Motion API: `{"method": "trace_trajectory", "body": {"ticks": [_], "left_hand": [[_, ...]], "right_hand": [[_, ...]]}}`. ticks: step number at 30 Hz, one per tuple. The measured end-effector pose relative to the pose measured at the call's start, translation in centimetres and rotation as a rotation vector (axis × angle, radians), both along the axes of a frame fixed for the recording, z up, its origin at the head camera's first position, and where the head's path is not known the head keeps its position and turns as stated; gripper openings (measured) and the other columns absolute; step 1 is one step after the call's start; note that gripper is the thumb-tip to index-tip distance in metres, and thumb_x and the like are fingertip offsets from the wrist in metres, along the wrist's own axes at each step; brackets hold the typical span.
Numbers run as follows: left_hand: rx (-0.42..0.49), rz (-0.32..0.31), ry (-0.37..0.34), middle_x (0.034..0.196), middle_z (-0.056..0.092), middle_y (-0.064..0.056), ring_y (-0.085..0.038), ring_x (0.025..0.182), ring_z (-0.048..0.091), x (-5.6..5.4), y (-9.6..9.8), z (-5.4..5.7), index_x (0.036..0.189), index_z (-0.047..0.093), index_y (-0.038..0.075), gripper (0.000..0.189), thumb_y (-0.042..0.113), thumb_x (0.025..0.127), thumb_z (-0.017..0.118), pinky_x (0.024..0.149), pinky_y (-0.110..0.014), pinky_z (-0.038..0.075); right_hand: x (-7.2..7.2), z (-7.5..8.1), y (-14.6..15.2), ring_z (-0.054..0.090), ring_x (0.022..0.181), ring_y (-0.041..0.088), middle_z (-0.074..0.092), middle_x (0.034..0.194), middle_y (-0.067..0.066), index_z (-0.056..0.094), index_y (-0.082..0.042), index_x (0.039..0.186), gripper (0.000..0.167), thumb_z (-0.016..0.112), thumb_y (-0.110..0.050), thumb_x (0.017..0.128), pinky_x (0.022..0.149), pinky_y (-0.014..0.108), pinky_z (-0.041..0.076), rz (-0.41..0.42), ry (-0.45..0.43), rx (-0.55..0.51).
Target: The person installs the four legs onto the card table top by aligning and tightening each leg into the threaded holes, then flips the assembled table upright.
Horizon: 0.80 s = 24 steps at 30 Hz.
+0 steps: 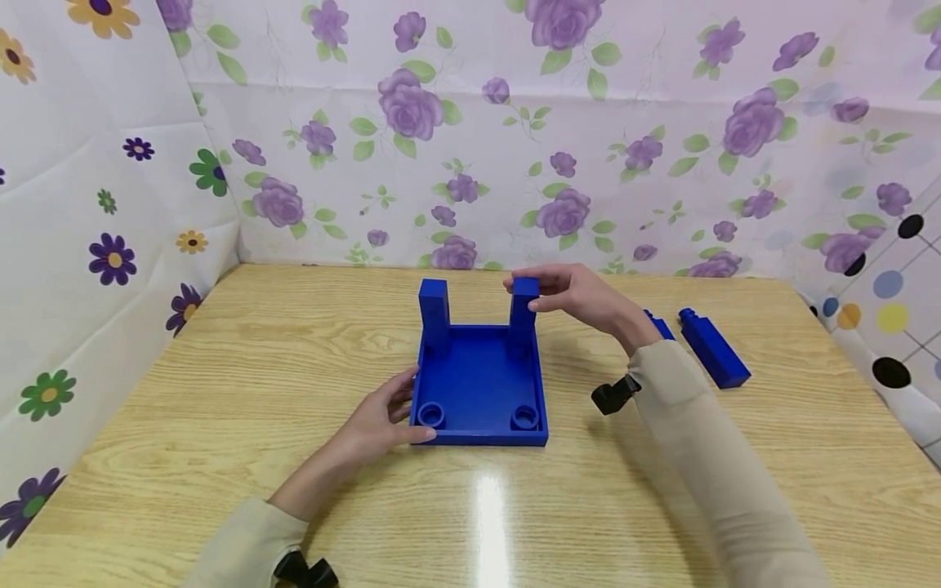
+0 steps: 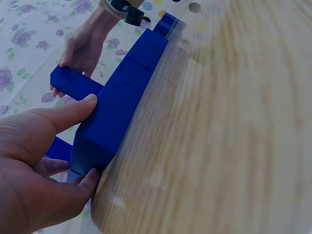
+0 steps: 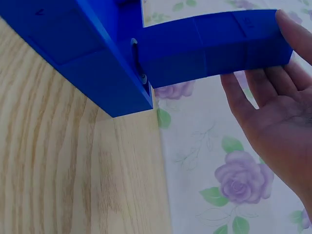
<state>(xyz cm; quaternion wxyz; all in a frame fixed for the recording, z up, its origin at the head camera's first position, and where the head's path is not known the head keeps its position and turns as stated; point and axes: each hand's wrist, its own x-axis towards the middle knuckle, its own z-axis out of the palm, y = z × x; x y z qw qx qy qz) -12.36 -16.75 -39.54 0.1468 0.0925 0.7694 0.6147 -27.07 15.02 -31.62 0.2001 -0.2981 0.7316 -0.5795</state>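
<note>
Two hands at a square blue base (image 1: pixel 474 384) near the centre of the head view, its shallow walls facing up, on a pale wood-grain surface (image 1: pixel 323 327). A left post (image 1: pixel 435 317) and a right post (image 1: pixel 523 325), both blue and square in section, stand upright at the base's two upper corners. At its two lower corners are a left ring socket (image 1: pixel 430 415) and a right ring socket (image 1: pixel 524 418).

The left hand (image 1: pixel 376 423), left of centre and low, grips the base's lower left corner; its thumb lies on the lower wall and its other fingers are at the left side. The left wrist view shows thumb and fingers on opposite faces of that corner. The right hand (image 1: pixel 579 296), right of centre, pinches the top of the right post between thumb and fingers. In the right wrist view this post meets the base's corner; how fully it is seated cannot be told.

At right of the head view, a loose blue post (image 1: pixel 713 349) lies aslant, its knobbed end toward the upper left. Just beside it, a second loose post (image 1: pixel 659 325) is partly hidden by the right forearm. Floral cloth (image 1: pixel 309 90) fills the upper frame.
</note>
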Motion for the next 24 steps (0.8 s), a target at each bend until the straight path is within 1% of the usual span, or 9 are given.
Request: {"method": "trace_trajectory", "body": {"ticks": [3, 8, 15, 20, 24], "left_hand": [[-0.002, 0.001, 0.001, 0.145, 0.035, -0.027, -0.041, 0.132, 0.039, 0.02, -0.02, 0.00, 0.152, 0.021, -0.001, 0.090, 0.004, 0.081, 0.077, 0.107, -0.042, 0.038], [-0.008, 0.006, 0.003, 0.145, 0.036, -0.027, -0.041, 0.131, 0.039, 0.12, -0.08, 0.05, 0.152, 0.021, -0.001, 0.090, 0.003, 0.081, 0.077, 0.107, -0.043, 0.038], [-0.011, 0.001, 0.006, 0.145, 0.036, -0.027, -0.040, 0.131, 0.039, 0.08, -0.03, 0.00, 0.152, 0.021, -0.001, 0.089, 0.003, 0.082, 0.076, 0.108, -0.043, 0.037], [-0.017, 0.003, 0.006, 0.145, 0.036, -0.026, -0.040, 0.131, 0.039, 0.03, 0.08, 0.09, 0.152, 0.021, 0.000, 0.089, 0.003, 0.082, 0.076, 0.108, -0.043, 0.036], [-0.021, 0.005, -0.002, 0.146, 0.035, -0.026, -0.040, 0.132, 0.038, 0.02, 0.10, 0.17, 0.152, 0.021, 0.000, 0.090, 0.004, 0.082, 0.077, 0.108, -0.042, 0.037]], "right_hand": [[-0.26, -0.13, -0.02, 0.055, 0.121, 0.024, 0.057, 0.133, 0.013, 0.051, -0.004, 0.140, 0.050, 0.066, -0.004, 0.091, 0.097, 0.035, 0.048, -0.005, -0.022, -0.012], [-0.45, -0.20, -0.10, 0.055, 0.121, 0.024, 0.058, 0.132, 0.014, 0.052, -0.004, 0.139, 0.051, 0.067, -0.006, 0.091, 0.096, 0.034, 0.049, -0.005, -0.037, -0.013], [-0.43, -0.26, 0.02, 0.055, 0.121, 0.025, 0.057, 0.132, 0.015, 0.052, -0.002, 0.138, 0.051, 0.068, -0.007, 0.090, 0.098, 0.035, 0.048, -0.014, -0.049, -0.017], [-0.11, -0.25, -0.15, 0.055, 0.121, 0.024, 0.057, 0.133, 0.015, 0.052, -0.003, 0.138, 0.053, 0.071, -0.011, 0.089, 0.097, 0.036, 0.048, -0.044, -0.042, -0.001], [0.24, -0.41, -0.41, 0.054, 0.120, 0.026, 0.057, 0.132, 0.012, 0.053, -0.005, 0.136, 0.053, 0.073, -0.015, 0.088, 0.094, 0.036, 0.050, -0.098, -0.008, 0.043]]}}
